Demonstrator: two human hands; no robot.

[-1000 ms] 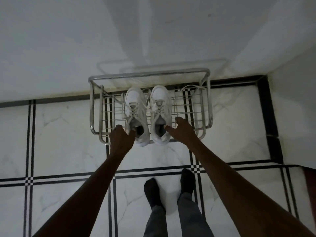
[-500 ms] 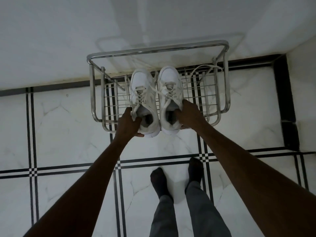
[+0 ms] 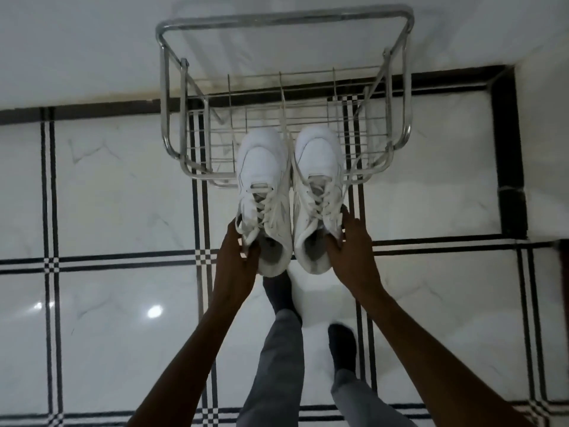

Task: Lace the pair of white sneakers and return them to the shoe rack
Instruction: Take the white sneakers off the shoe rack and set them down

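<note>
Two white sneakers hang side by side in the air, toes pointing away from me, over the front edge of the shoe rack (image 3: 172, 87). My left hand (image 3: 237, 260) grips the left sneaker (image 3: 261, 180) at its collar. My right hand (image 3: 351, 248) grips the right sneaker (image 3: 317, 167) at its collar and outer side. Both sneakers carry loose white laces through some eyelets; a lace end trails from the right sneaker to the rack's wire shelf. The rack is a chrome tube frame with wire grid shelves, standing against the white wall.
The floor is white marble-look tile with black stripe borders (image 3: 200, 257). My two feet in dark socks (image 3: 280, 291) and grey trousers stand just behind the sneakers. A room corner with a thick black border (image 3: 508, 149) lies to the right of the rack.
Both hands have lifted the sneakers off the rack's shelf and drawn them toward me. The view has come closer to the rack, and my right foot has stepped back.
</note>
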